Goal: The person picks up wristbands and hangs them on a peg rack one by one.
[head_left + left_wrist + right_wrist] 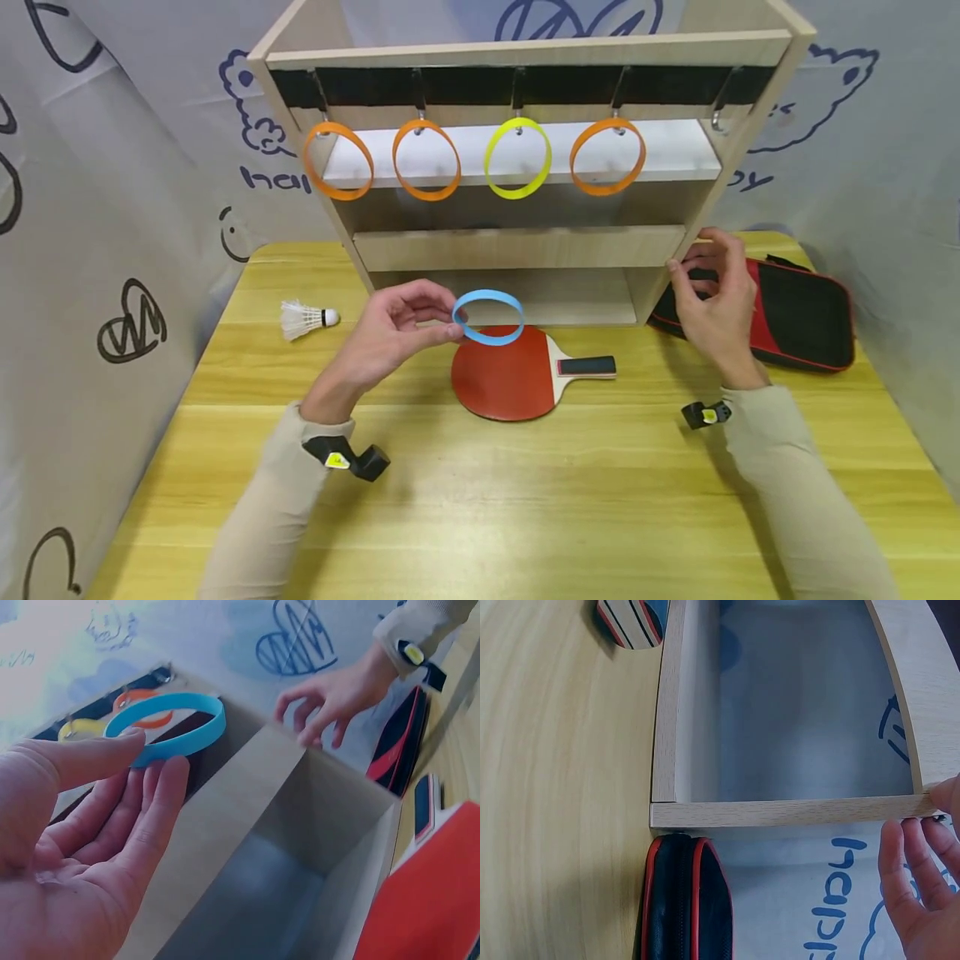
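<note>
My left hand (386, 333) pinches a light-blue wristband (489, 340) between thumb and fingers, in front of the wooden rack (517, 250). The left wrist view shows this blue band (187, 746) held at its near side, apart from the hooks. Over at the rack's right side panel, my right hand (720, 304) holds the front edge, thumb in front and fingertips against the outer face. In the right wrist view, that hand (930, 877) is partly cut off. Orange wristbands (358, 195) and a yellow one (517, 195) hang from the hooks; the rightmost hook (717, 121) bears no band.
Below the blue band, a red table tennis paddle (502, 379) lies on the wooden table (525, 517). To the left is a white shuttlecock (303, 318). A black and red case (806, 317) lies beside the rack, behind my right hand.
</note>
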`<state>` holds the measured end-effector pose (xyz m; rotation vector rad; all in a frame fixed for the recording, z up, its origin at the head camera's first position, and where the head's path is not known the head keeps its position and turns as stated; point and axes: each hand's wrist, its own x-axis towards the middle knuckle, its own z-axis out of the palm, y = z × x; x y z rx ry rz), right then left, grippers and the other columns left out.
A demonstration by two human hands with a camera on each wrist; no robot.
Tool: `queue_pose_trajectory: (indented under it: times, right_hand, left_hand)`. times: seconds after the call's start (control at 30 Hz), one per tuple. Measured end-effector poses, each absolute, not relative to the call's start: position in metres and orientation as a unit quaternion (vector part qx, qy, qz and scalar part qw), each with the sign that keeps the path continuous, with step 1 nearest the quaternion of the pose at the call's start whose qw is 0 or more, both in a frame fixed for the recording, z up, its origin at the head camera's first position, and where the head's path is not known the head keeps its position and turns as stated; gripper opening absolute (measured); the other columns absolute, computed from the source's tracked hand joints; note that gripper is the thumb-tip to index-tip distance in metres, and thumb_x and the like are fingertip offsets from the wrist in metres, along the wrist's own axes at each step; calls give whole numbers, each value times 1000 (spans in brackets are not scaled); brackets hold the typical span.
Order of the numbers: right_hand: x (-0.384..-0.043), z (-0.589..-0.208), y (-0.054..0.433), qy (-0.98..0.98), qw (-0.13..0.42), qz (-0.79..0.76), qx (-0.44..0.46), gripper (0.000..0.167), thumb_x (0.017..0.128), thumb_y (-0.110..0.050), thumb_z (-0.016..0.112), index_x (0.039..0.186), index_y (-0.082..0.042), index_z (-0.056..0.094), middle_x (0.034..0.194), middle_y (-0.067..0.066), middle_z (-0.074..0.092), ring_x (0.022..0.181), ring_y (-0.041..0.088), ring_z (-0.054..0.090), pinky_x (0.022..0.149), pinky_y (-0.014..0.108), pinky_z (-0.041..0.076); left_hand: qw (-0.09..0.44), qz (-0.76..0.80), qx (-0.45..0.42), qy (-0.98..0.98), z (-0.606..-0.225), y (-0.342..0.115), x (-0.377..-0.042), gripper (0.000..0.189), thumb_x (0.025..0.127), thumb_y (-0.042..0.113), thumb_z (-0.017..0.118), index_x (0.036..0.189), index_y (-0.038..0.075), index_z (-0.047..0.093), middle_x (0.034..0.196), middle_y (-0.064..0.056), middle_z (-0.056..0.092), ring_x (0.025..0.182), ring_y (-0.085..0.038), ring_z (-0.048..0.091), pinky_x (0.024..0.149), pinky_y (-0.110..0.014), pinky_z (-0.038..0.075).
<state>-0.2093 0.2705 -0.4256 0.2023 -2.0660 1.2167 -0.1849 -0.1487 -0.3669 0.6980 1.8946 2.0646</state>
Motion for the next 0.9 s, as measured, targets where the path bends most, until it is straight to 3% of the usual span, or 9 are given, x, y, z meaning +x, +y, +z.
queue_pose_trajectory:
  times: [0.2,0.57,0.73,0.9]
  right_hand:
    - [-211,-425,268,-801,360,474,69,48,98,4,76,142,6,58,111,-22,63,94,-8,62,75,1,51]
    - [-209,-423,263,-798,361,480,59,48,97,6,74,141,9,56,111,-20,62,94,-7,62,75,1,50]
    - [-211,-425,264,-796,359,484,57,48,97,6,75,142,8,57,111,-20,63,94,-6,62,75,2,51]
    - [-208,-423,261,-792,358,493,47,47,97,7,71,141,9,56,109,-23,63,93,-6,62,75,2,51]
  left_hand:
    - [123,736,245,620,-358,-119,-183,22,94,-9,78,110,5,73,104,1,76,96,-16,77,91,-27,67]
    - [108,813,268,505,-337,-51,-172,32,94,-21,64,111,6,71,106,-4,77,94,-16,79,94,-40,69]
    - [94,831,273,475,-334,-28,-171,29,94,-24,61,114,-3,68,105,-3,77,93,-16,79,93,-36,69]
    - [68,845,276,453,-331,-5,-175,27,95,-27,57,122,-23,55,105,1,76,92,-12,78,91,-31,69]
